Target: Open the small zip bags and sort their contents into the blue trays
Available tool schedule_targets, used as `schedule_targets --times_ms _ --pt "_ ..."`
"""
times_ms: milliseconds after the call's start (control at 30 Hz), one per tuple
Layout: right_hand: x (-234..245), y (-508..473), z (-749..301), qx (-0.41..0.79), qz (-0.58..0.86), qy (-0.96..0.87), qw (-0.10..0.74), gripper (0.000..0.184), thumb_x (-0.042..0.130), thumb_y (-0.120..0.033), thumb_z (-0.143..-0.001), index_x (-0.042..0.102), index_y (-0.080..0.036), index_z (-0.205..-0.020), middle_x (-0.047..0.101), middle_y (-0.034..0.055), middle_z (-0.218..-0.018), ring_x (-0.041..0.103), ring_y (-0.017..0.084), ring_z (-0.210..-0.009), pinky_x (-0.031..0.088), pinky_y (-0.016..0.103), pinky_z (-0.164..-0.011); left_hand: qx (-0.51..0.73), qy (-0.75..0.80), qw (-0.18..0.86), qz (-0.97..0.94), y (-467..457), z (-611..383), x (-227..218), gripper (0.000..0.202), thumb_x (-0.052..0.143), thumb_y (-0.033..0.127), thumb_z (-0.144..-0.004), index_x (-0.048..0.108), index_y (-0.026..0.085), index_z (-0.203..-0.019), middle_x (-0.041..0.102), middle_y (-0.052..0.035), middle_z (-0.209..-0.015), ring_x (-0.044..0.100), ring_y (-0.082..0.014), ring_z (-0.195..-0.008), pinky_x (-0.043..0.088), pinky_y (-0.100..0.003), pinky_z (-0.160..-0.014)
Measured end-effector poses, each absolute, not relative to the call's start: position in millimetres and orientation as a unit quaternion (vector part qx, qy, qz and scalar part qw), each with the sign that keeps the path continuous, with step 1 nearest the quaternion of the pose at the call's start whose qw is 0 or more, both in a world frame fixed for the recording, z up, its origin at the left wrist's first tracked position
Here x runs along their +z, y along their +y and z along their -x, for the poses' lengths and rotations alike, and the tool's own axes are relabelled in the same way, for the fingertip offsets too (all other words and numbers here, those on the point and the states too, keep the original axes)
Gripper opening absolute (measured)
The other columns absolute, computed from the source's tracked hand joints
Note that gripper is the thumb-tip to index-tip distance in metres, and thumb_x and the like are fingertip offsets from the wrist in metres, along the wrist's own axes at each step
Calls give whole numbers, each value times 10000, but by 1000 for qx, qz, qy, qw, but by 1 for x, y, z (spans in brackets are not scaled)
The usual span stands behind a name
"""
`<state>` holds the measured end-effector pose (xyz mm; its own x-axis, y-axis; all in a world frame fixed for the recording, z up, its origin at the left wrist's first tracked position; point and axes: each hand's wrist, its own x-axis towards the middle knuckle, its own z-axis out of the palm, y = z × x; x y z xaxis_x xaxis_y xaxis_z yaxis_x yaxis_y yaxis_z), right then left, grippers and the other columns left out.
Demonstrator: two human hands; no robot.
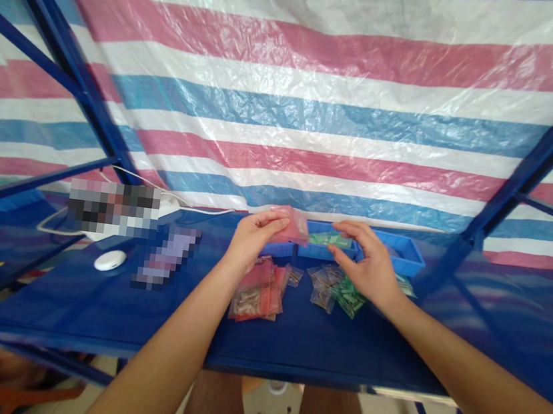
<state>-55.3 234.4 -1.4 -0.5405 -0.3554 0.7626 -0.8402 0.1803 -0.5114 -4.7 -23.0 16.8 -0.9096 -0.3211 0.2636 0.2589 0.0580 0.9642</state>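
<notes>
Between the thumb and fingers of my left hand [259, 233] is a pink plastic bag [295, 225], held up over the blue bins. My right hand [368, 262] is apart from it, thumb and fingers spread, in front of a blue bin [325, 250] with green packets [330, 239] in it. Below my left hand lies a pile of pink bags [258, 292] with small metal parts inside. Clear bags of screw-like parts [323, 286] and green bags [348, 298] lie on the table under my right hand.
A white round-edged case [110, 260] and a blurred-out flat object [167, 257] lie on the blue table [181, 326] at left. White cables [205, 210] run behind a power strip [122, 228]. Blue metal posts [530, 151] and striped sheeting [318, 111] enclose the back. Someone's arm shows lower left.
</notes>
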Motion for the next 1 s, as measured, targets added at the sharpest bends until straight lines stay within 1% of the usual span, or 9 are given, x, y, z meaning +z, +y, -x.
schedule_targets --times_ms 100,167,300,367,533,667,833,900,1000 --pt "-3 235 56 488 -402 -736 243 314 698 -305 -948 686 -298 -1262 680 86 -1251 673 273 -1014 560 466 -943 -599 -742 296 -50 -37 6 17 381 813 439 -795 796 162 -1056 798 -94 -1126 734 -248 -1035 571 -372 -959" --pt "-4 235 58 485 -401 -739 241 296 694 -315 -951 688 -290 -1246 682 85 -1217 673 267 -980 561 461 -917 -524 -779 339 -66 -42 4 19 309 775 394 -815 783 168 -1026 797 -81 -1127 726 -244 -1056 547 -363 -989" --pt "-7 234 59 490 -394 -743 230 275 690 -336 -953 686 -285 -1223 693 83 -1182 676 269 -967 567 454 -887 -372 -846 365 -112 -47 0 22 195 712 283 -812 756 197 -981 801 -43 -1057 730 -233 -966 535 -351 -958" --pt "-8 233 59 502 -386 -742 221 295 691 -345 -953 669 -284 -1241 701 83 -1190 681 269 -972 571 454 -892 -323 -865 365 -121 -48 0 21 189 700 259 -808 758 201 -978 798 -50 -1063 730 -249 -981 531 -366 -974" --pt "-9 233 59 523 -376 -736 209 347 699 -368 -946 645 -288 -1280 714 80 -1178 685 269 -974 574 457 -916 -294 -884 349 -101 -51 3 18 225 683 232 -827 778 183 -1025 782 -100 -1165 714 -284 -1113 512 -403 -1064" --pt "-8 233 58 517 -377 -740 207 337 695 -390 -948 652 -288 -1266 717 81 -1164 683 277 -983 579 462 -918 -300 -891 325 -104 -50 4 18 232 695 247 -827 787 184 -1030 782 -105 -1168 720 -288 -1088 526 -416 -1058" --pt "-7 233 57 504 -385 -745 207 317 692 -373 -954 659 -285 -1257 713 81 -1165 679 273 -989 574 458 -922 -281 -910 291 -92 -47 2 18 236 653 154 -810 783 182 -1004 784 -105 -1152 730 -287 -1073 544 -413 -1035" --pt "-6 233 57 503 -387 -744 208 306 692 -370 -955 662 -285 -1247 712 78 -1159 678 274 -990 570 460 -926 -263 -918 287 -78 -48 1 18 228 652 170 -822 787 185 -1005 789 -103 -1138 734 -296 -1068 548 -419 -1025" --pt "-6 233 57 503 -388 -744 209 290 691 -378 -956 666 -286 -1230 713 77 -1153 679 277 -994 569 461 -927 -239 -924 290 -73 -53 0 17 231 657 256 -862 797 206 -1039 795 -92 -1150 737 -309 -1071 551 -430 -1015"
